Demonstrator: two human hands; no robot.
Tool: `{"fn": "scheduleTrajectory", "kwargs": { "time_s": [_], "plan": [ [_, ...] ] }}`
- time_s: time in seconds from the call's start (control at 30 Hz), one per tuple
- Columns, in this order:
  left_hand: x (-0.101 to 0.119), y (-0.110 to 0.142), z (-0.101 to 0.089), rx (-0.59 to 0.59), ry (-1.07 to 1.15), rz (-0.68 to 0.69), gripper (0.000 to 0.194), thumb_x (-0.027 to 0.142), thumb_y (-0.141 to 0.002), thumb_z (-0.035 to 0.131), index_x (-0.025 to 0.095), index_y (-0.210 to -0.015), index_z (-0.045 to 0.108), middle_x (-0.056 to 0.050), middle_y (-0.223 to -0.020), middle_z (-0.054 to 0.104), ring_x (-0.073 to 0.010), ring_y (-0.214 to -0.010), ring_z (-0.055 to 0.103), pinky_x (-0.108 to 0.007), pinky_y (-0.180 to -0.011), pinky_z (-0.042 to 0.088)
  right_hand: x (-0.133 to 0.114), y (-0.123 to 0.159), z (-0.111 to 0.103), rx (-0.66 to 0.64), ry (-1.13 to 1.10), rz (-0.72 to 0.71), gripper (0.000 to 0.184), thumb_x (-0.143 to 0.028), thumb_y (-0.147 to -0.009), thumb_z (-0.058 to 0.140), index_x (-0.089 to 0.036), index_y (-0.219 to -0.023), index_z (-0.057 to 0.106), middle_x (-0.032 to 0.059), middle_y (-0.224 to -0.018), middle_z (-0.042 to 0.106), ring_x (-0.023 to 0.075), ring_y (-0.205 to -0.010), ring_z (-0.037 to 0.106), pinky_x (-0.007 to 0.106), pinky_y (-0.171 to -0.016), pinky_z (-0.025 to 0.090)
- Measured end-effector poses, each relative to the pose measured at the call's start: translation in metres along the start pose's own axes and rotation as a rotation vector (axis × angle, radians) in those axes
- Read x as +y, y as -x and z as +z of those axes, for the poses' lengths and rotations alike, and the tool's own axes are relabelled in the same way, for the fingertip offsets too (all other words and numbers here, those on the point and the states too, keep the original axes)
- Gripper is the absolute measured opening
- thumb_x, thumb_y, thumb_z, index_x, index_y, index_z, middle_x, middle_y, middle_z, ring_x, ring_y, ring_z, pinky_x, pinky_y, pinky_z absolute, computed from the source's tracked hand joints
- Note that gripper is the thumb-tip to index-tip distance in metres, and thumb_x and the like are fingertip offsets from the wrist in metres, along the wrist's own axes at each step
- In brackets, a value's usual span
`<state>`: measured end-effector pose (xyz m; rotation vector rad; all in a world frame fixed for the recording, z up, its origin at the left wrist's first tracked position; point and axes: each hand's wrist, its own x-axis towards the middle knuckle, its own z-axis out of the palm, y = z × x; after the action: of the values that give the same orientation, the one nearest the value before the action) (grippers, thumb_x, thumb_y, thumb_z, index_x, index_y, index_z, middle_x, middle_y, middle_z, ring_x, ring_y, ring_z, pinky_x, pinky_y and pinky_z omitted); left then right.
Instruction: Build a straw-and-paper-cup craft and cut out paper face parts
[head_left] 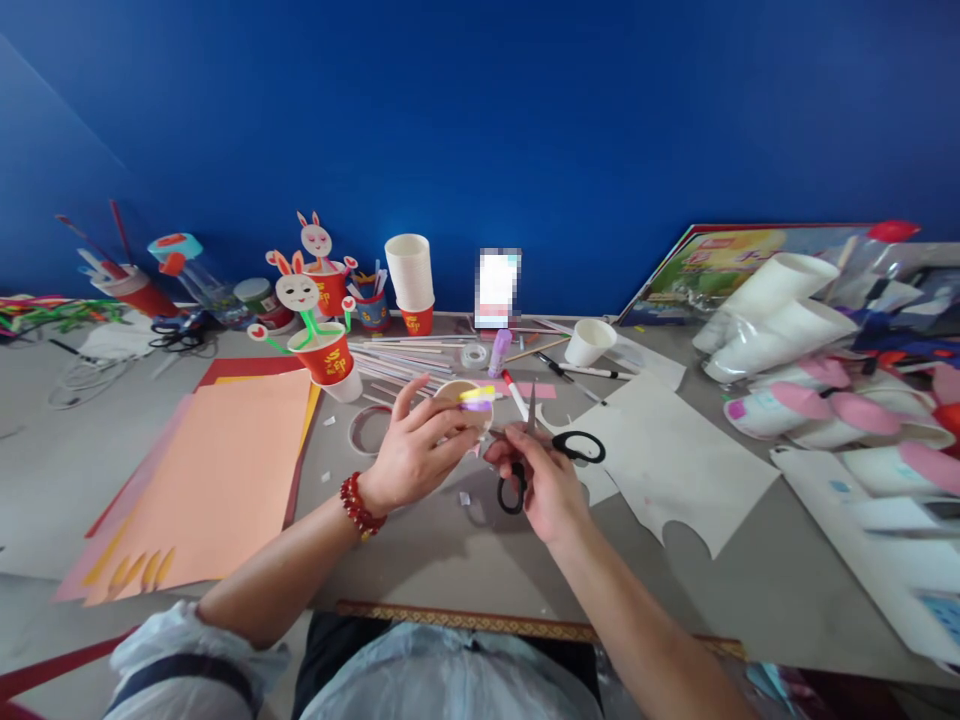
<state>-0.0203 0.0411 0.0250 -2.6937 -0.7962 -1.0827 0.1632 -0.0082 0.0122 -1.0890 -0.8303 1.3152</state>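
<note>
My left hand (431,445), with a red bead bracelet at the wrist, has its fingers drawn together near my right fingertips. Whatever they pinch is hidden. Just behind them is a paper cup (451,388), partly covered by the fingers. A yellow strip (480,393) and a purple strip (477,406) show at its rim, blurred; I cannot tell whether the left hand touches them. Black-handled scissors (511,490) are held in my right hand (551,485), blades pointing up and away. The right thumb and forefinger close together beside the left fingertips.
Left lie stacked coloured sheets (240,450) and a rabbit-decorated red cup (324,355). A tape roll (354,432), paper sticks (405,365), a purple glue stick (500,352) and stacked cups (409,270) stand behind. Cut white paper (675,460) and pink-topped cup crafts (862,415) lie right.
</note>
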Motion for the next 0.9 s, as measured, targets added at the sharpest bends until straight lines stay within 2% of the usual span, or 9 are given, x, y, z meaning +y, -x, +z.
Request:
{"fn": "scheduleTrajectory", "kwargs": {
  "time_s": [0.07,0.17,0.3,0.4,0.57,0.7,0.9],
  "plan": [
    [0.001,0.001,0.003,0.028,0.049,-0.059,0.014,0.018,-0.089,0.064,0.027,-0.098,0.067,0.000,-0.096,0.074,-0.0199,-0.097,0.066,-0.055,-0.117,0.031,-0.002,0.004,-0.002,-0.026,0.154,-0.162,0.024,-0.040,-0.090,0.062,-0.021,-0.075,0.067,0.0030,-0.071,0.076,0.0152,-0.054,0.062,0.028,-0.054,0.051],
    [0.005,0.002,0.006,0.032,0.143,-0.179,0.009,0.022,-0.089,0.065,0.025,-0.098,0.065,-0.002,-0.093,0.072,-0.0201,-0.095,0.065,-0.054,-0.114,0.035,-0.004,0.010,-0.005,-0.052,0.504,-0.435,0.018,-0.032,-0.097,0.055,-0.024,-0.089,0.068,0.0038,-0.079,0.076,0.0176,-0.062,0.068,0.030,-0.062,0.054],
    [0.011,0.003,0.008,0.032,0.262,-0.303,0.010,0.025,-0.091,0.063,0.022,-0.100,0.062,-0.005,-0.095,0.071,-0.0216,-0.095,0.065,-0.050,-0.108,0.042,-0.006,0.011,-0.007,-0.057,0.858,-0.803,0.014,-0.019,-0.095,0.055,-0.024,-0.098,0.067,0.0048,-0.081,0.076,0.0228,-0.080,0.072,0.036,-0.078,0.056],
    [0.014,0.004,0.010,0.067,0.382,-0.383,0.008,0.025,-0.093,0.059,0.021,-0.100,0.063,-0.006,-0.096,0.073,-0.0222,-0.095,0.067,-0.043,-0.095,0.051,-0.007,0.010,-0.006,-0.097,0.955,-0.945,0.022,-0.012,-0.092,0.054,-0.025,-0.105,0.066,0.0043,-0.082,0.076,0.0231,-0.082,0.072,0.038,-0.084,0.056],
    [0.015,0.007,0.014,0.098,0.482,-0.536,0.011,0.030,-0.093,0.062,0.020,-0.095,0.066,-0.005,-0.091,0.075,-0.0204,-0.086,0.071,-0.033,-0.079,0.056,-0.007,0.009,-0.005,-0.092,0.963,-0.896,0.017,-0.013,-0.092,0.056,-0.025,-0.100,0.065,0.0046,-0.083,0.077,0.0222,-0.080,0.073,0.035,-0.078,0.056],
    [0.016,0.008,0.015,0.126,0.447,-0.529,0.008,0.026,-0.093,0.063,0.019,-0.092,0.067,-0.005,-0.089,0.075,-0.0194,-0.084,0.070,-0.031,-0.077,0.056,-0.004,0.010,-0.005,-0.074,0.878,-0.803,0.012,-0.018,-0.096,0.055,-0.024,-0.093,0.065,0.0043,-0.083,0.077,0.0206,-0.078,0.073,0.033,-0.075,0.056],
    [0.018,0.005,0.018,0.161,0.457,-0.441,0.011,0.025,-0.094,0.061,0.020,-0.102,0.067,-0.005,-0.094,0.070,-0.0197,-0.089,0.068,-0.035,-0.080,0.055,-0.002,0.014,-0.003,-0.040,0.783,-0.685,0.018,-0.026,-0.099,0.051,-0.025,-0.091,0.067,0.0043,-0.080,0.077,0.0203,-0.072,0.073,0.030,-0.068,0.056]
  ]
}}
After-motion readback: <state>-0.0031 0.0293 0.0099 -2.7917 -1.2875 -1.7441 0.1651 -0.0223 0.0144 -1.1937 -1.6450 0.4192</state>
